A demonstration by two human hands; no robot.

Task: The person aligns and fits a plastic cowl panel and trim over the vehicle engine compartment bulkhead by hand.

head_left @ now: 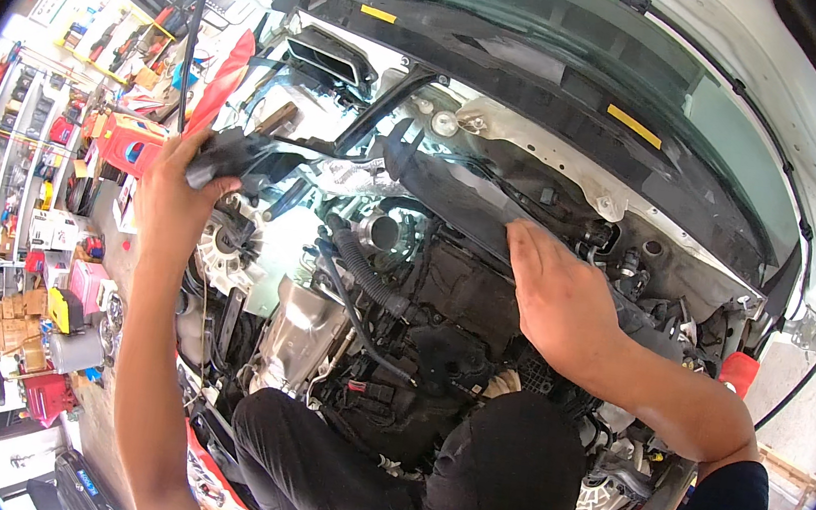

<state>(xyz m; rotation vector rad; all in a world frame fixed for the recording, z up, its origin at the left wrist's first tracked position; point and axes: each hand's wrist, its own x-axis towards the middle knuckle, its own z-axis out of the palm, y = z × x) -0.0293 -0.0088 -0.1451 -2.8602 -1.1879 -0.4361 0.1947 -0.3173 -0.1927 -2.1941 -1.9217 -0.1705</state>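
Note:
A long black plastic trim panel spans the engine bay, held between my two hands. My left hand is closed around its far left end, thumb on the near side. My right hand grips its right part, with the fingers bent over the edge; the fingertips are partly hidden. Under the panel lie a ribbed black hose, a round metal opening and a silver heat shield. Whether the panel touches the parts below, I cannot tell.
Behind the bay is the windshield with a black lower edge. The raised white hood hangs overhead. My black-clad knees rest over the front of the bay. Crowded shelves and red tool cases stand at left.

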